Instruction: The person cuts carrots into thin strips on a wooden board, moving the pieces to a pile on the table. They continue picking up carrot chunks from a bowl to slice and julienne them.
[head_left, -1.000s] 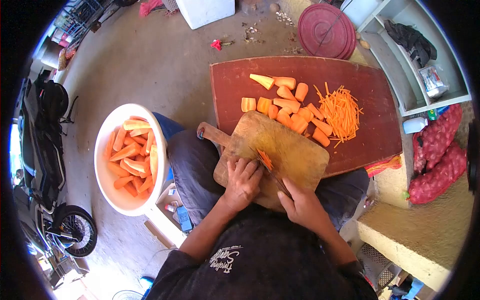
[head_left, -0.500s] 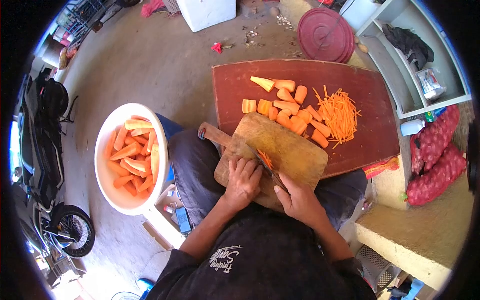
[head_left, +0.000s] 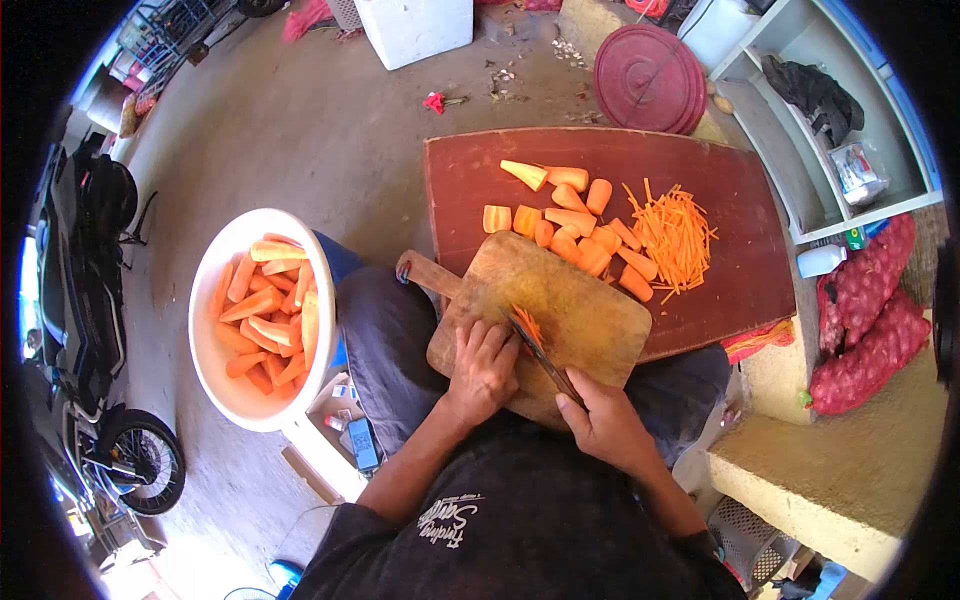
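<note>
A wooden cutting board (head_left: 590, 305) with a handle rests across the person's lap. My left hand (head_left: 483, 368) is closed on the board with its fingers curled; what lies under them is hidden. My right hand (head_left: 605, 415) is wrapped round the handle of a knife (head_left: 540, 355), whose blade lies beside my left fingertips. Thin carrot strips (head_left: 528, 322) sit along the blade. Beyond the board, several carrot pieces (head_left: 567, 198) and a heap of carrot sticks (head_left: 675, 238) lie on a red-brown table (head_left: 740, 230).
A white bucket (head_left: 205, 365) of peeled carrots stands at the left, near a motorcycle (head_left: 145, 460). At the right are red net sacks (head_left: 870, 350), a shelf (head_left: 800, 150) and a concrete ledge (head_left: 800, 465). A round red lid (head_left: 650, 80) lies beyond the table.
The knife and my right hand have shifted slightly down, and the blade lies at a steeper angle. The view has tilted a little. My left hand remains in nearly the same place.
</note>
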